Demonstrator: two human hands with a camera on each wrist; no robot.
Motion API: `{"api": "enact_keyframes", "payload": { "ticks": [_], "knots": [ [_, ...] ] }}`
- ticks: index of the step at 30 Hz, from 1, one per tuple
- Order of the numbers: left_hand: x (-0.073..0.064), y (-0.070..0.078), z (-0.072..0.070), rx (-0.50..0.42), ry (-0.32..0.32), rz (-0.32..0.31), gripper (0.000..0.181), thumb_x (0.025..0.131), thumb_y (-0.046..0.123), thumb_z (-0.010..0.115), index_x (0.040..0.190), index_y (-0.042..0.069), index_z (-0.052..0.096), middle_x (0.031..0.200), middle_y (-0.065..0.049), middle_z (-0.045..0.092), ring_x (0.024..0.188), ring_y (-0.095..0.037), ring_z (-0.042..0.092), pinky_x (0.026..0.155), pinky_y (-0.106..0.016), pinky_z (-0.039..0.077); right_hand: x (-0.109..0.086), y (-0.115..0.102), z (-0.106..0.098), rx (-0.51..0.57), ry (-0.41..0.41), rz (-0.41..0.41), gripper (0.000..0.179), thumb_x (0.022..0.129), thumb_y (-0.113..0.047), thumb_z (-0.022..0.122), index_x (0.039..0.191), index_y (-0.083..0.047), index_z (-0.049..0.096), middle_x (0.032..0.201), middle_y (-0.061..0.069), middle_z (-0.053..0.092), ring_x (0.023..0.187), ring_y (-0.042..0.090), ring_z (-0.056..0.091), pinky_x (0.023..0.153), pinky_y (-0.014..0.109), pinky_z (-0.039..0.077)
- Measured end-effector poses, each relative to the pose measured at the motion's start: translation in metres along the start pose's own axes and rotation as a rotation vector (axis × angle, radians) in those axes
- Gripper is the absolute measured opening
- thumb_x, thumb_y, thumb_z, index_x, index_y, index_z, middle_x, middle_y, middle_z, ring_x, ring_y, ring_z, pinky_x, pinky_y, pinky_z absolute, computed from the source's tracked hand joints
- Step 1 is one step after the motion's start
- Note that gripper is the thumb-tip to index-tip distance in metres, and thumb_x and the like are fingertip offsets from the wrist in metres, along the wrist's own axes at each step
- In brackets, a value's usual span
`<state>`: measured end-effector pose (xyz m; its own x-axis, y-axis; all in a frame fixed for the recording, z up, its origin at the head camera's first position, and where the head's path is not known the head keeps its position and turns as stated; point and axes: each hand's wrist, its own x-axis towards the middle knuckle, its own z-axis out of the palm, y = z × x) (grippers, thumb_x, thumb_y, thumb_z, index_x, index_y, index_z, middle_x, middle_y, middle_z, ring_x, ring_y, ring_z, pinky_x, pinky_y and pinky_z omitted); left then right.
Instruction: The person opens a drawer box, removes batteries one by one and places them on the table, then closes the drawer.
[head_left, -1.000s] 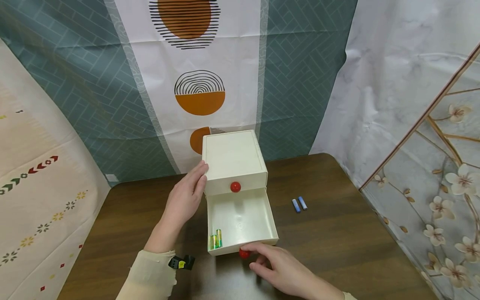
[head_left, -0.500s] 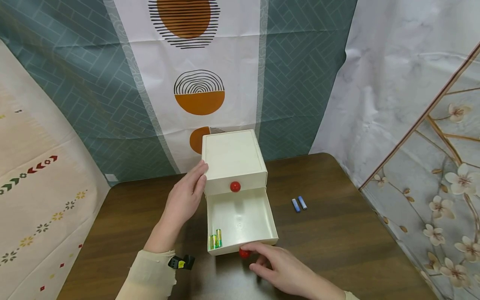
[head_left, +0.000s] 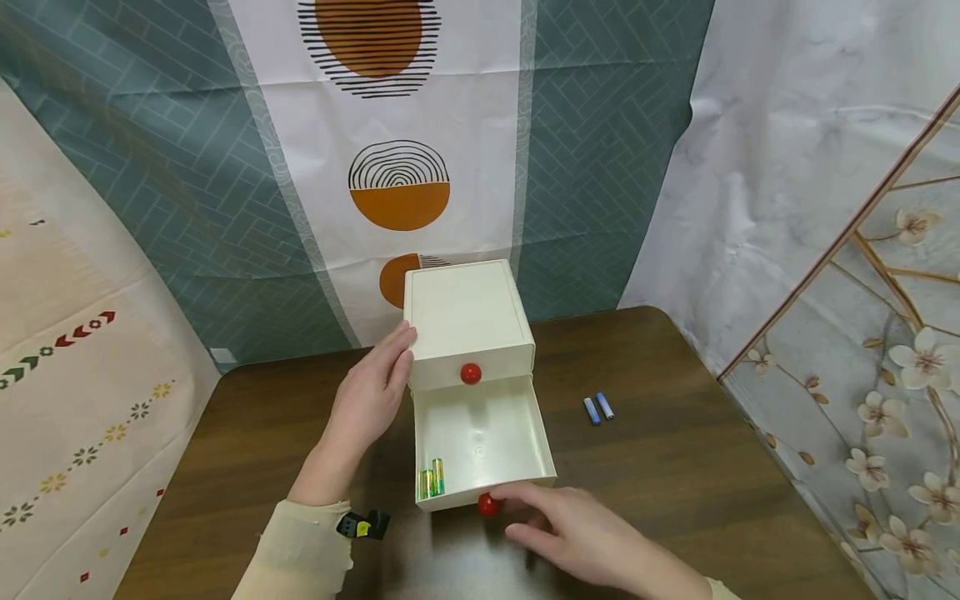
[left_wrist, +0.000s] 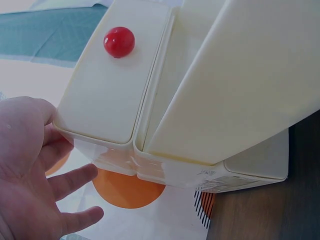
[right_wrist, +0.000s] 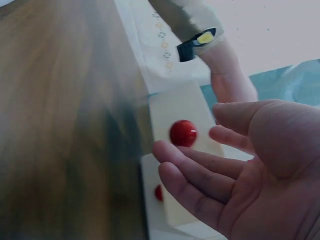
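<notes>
A small white two-drawer box (head_left: 467,308) stands near the back of the table. Its lower drawer (head_left: 487,425) is pulled out; the upper one, with a red knob (head_left: 471,373), is closed. Several green-and-gold batteries (head_left: 431,481) lie in the lower drawer's front left corner. My left hand (head_left: 369,396) rests against the box's left side, fingers mostly straight. By the lower drawer's red knob (head_left: 489,505) is my right hand (head_left: 577,533), index fingertip at the knob and thumb apart from it. In the right wrist view its fingers (right_wrist: 200,172) are loosely extended, with nothing gripped.
Two blue-and-white batteries, a left one (head_left: 592,411) and a right one (head_left: 605,406), lie on the brown wooden table (head_left: 645,467) right of the box. A patterned cloth (head_left: 600,167) hangs behind the table. A black band (head_left: 363,525) is on the left wrist.
My right hand has shifted slightly to the right, its thumb moving away from the lower knob. The left hand, box, drawer and batteries have stayed in place.
</notes>
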<state>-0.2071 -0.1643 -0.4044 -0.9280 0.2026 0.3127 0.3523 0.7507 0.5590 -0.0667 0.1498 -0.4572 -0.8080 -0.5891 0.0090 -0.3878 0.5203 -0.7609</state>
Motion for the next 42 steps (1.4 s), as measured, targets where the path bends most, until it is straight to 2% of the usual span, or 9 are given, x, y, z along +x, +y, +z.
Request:
{"api": "enact_keyframes", "payload": {
  "ticks": [5, 9, 15, 21, 30, 37, 42],
  "knots": [
    [0.0, -0.001, 0.0, 0.001, -0.001, 0.003, 0.049, 0.119, 0.029, 0.055, 0.165, 0.014, 0.054, 0.174, 0.0, 0.043, 0.159, -0.029, 0.044, 0.126, -0.057, 0.037, -0.001, -0.008, -0.011, -0.019, -0.014, -0.02, 0.036, 0.112, -0.044, 0.068, 0.146, -0.033, 0.068, 0.135, -0.013, 0.074, 0.104, -0.002, 0.07, 0.09, 0.033, 0.062],
    [0.001, -0.001, 0.0, 0.001, -0.003, 0.003, 0.049, 0.119, 0.029, 0.054, 0.165, 0.015, 0.054, 0.174, 0.0, 0.044, 0.159, -0.029, 0.044, 0.127, -0.057, 0.037, 0.0, -0.014, -0.018, -0.009, -0.008, -0.035, 0.035, 0.111, -0.043, 0.069, 0.144, -0.031, 0.071, 0.131, -0.015, 0.075, 0.101, -0.004, 0.072, 0.089, 0.033, 0.063],
    [0.001, -0.001, 0.001, -0.006, -0.006, -0.004, 0.049, 0.119, 0.03, 0.054, 0.166, 0.016, 0.054, 0.174, 0.001, 0.044, 0.159, -0.029, 0.044, 0.127, -0.057, 0.037, 0.007, -0.022, -0.028, -0.127, 0.063, -0.124, 0.027, 0.11, -0.035, 0.073, 0.135, -0.028, 0.075, 0.121, -0.017, 0.077, 0.094, -0.008, 0.069, 0.086, 0.029, 0.061],
    [0.001, -0.001, 0.001, -0.006, -0.007, -0.003, 0.049, 0.119, 0.03, 0.054, 0.166, 0.016, 0.053, 0.174, 0.002, 0.043, 0.159, -0.028, 0.044, 0.127, -0.057, 0.037, 0.017, -0.028, -0.035, -0.215, 0.124, -0.176, 0.027, 0.106, -0.031, 0.078, 0.133, -0.025, 0.076, 0.121, -0.016, 0.077, 0.097, -0.007, 0.07, 0.087, 0.03, 0.061],
    [0.001, 0.0, 0.0, -0.008, -0.004, 0.003, 0.049, 0.119, 0.029, 0.054, 0.166, 0.016, 0.054, 0.174, 0.002, 0.043, 0.159, -0.028, 0.044, 0.127, -0.057, 0.037, 0.039, -0.03, -0.033, -0.347, 0.193, -0.237, 0.035, 0.102, -0.032, 0.083, 0.136, -0.022, 0.077, 0.127, -0.014, 0.076, 0.105, 0.002, 0.072, 0.091, 0.032, 0.061],
    [0.001, 0.0, 0.002, -0.006, 0.004, 0.011, 0.049, 0.118, 0.028, 0.055, 0.165, 0.016, 0.054, 0.173, 0.001, 0.044, 0.158, -0.028, 0.045, 0.126, -0.057, 0.038, 0.056, -0.031, -0.029, -0.399, 0.173, -0.234, 0.031, 0.105, -0.031, 0.079, 0.134, -0.021, 0.077, 0.132, -0.011, 0.074, 0.126, 0.011, 0.069, 0.1, 0.041, 0.06],
    [0.001, 0.0, 0.002, -0.008, 0.005, 0.007, 0.049, 0.118, 0.029, 0.055, 0.165, 0.016, 0.054, 0.173, 0.001, 0.044, 0.158, -0.029, 0.045, 0.126, -0.058, 0.038, 0.064, -0.032, -0.026, -0.419, 0.163, -0.222, 0.029, 0.105, -0.03, 0.079, 0.133, -0.021, 0.077, 0.132, -0.01, 0.074, 0.126, 0.012, 0.069, 0.097, 0.042, 0.062]
  ]
}}
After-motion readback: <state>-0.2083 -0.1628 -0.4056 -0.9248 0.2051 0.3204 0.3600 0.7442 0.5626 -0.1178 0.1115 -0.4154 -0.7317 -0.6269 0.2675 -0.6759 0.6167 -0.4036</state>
